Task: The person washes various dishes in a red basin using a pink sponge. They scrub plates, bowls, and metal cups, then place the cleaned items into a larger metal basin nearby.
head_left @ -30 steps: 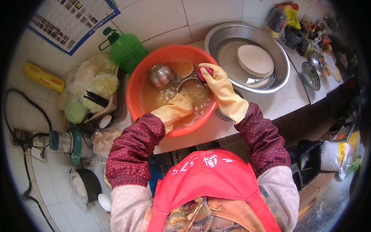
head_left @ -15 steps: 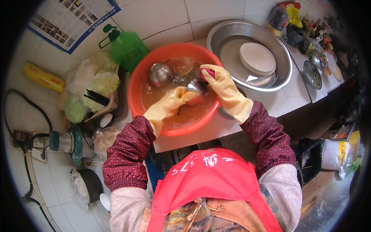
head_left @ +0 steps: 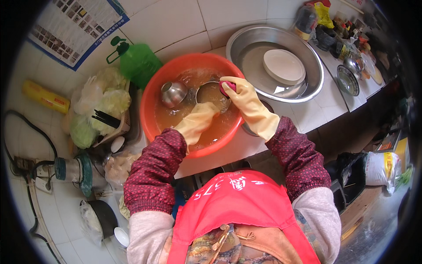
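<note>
An orange-red plastic basin [head_left: 148,110] holds murky brownish water. In it my left hand [head_left: 201,119], in a cream rubber glove, is closed on the near edge of a metal bowl [head_left: 210,93], whose inside faces up at the water's surface; the fingertips are partly hidden. My right hand [head_left: 252,105], gloved alike, grips a dark red scrubbing pad [head_left: 227,88] over the basin's right side, close to that bowl. A second metal bowl [head_left: 174,94] lies tipped, base upward, at the basin's left.
Behind on the right stands a wide steel basin [head_left: 320,79] of water with a white dish [head_left: 284,66] in it. A green jug [head_left: 140,64] and bagged cabbages [head_left: 103,101] stand left. Farther right are a patterned bowl [head_left: 347,80] and the counter edge.
The bowl in my left hand has turned from showing its outer side to showing its open inside. The scrubbing pad stays in my right hand. The whole view has shifted slightly.
</note>
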Available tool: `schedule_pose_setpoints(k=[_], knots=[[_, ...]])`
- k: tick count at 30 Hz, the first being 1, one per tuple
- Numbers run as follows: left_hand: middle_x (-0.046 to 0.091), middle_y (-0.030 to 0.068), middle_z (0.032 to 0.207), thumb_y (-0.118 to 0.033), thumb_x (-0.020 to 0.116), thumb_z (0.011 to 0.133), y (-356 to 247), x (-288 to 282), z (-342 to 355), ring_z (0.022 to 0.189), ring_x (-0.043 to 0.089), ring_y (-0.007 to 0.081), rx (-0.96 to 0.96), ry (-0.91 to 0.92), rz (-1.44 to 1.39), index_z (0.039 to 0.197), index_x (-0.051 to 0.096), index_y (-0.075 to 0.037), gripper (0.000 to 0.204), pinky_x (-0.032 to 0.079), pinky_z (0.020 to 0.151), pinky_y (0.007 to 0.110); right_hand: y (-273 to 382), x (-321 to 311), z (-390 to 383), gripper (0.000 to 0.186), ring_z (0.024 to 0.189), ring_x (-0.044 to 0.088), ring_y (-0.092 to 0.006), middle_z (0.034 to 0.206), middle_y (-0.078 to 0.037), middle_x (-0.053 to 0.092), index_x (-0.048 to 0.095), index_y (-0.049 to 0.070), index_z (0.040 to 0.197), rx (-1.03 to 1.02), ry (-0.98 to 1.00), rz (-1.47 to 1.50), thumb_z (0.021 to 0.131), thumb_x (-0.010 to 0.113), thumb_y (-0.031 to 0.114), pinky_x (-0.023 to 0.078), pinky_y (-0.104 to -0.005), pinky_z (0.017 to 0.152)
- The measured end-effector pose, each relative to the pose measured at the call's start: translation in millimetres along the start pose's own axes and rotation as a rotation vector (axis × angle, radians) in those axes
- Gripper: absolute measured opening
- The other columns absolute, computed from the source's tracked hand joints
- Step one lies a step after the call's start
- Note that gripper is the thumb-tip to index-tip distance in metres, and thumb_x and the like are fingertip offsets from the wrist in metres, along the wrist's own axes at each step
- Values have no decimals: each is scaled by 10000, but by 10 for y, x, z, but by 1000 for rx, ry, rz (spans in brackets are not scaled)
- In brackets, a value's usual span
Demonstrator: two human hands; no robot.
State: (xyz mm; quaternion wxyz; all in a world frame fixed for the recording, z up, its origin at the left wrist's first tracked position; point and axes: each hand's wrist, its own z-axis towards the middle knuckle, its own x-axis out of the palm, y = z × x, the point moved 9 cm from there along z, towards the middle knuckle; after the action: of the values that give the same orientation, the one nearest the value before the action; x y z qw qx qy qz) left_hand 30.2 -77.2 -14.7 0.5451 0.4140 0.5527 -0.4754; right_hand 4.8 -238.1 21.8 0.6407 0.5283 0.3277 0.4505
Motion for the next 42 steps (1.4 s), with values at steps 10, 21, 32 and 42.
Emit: schedule_pose_setpoints(k=[10, 21, 32, 42], knots=[[739, -3, 1012, -364, 697, 1111, 685, -38, -204, 916, 682, 106, -570, -411, -1761, 1206, 739, -60, 321, 544, 868, 286, -39, -3, 49, 278, 1001, 745, -191, 1116, -120, 811, 779, 7, 1260, -100, 15, -72, 1091, 756, 225, 571, -338, 910], [734, 118, 1389, -393, 749, 1103, 1328, -481, -310, 1265, 722, 244, -622, -965, -1988, 1460, 627, 10, 553, 594, 1130, 438, 24, 7, 38, 270, 976, 709, -135, 1099, -67, 782, 787, 18, 1286, -118, -13, -296, 1108, 747, 218, 570, -302, 878], [792, 127, 1074, -205, 716, 1061, 151, -1210, 1851, 1080, 712, 185, -244, -83, -990, 1283, 717, 39, 330, 527, 1026, 344, 187, 101, -82, 223, 1114, 766, -364, 1141, -204, 784, 779, 41, 1192, -150, 130, -462, 1002, 754, 155, 600, -442, 947], [817, 78, 1178, -287, 711, 1087, 586, -1397, 1370, 1052, 738, 152, -461, -190, -892, 1283, 760, 12, 361, 559, 949, 305, 186, 165, -25, 175, 1060, 738, -441, 1079, -226, 758, 774, 56, 1100, -354, 136, -641, 953, 725, 138, 587, -508, 906]])
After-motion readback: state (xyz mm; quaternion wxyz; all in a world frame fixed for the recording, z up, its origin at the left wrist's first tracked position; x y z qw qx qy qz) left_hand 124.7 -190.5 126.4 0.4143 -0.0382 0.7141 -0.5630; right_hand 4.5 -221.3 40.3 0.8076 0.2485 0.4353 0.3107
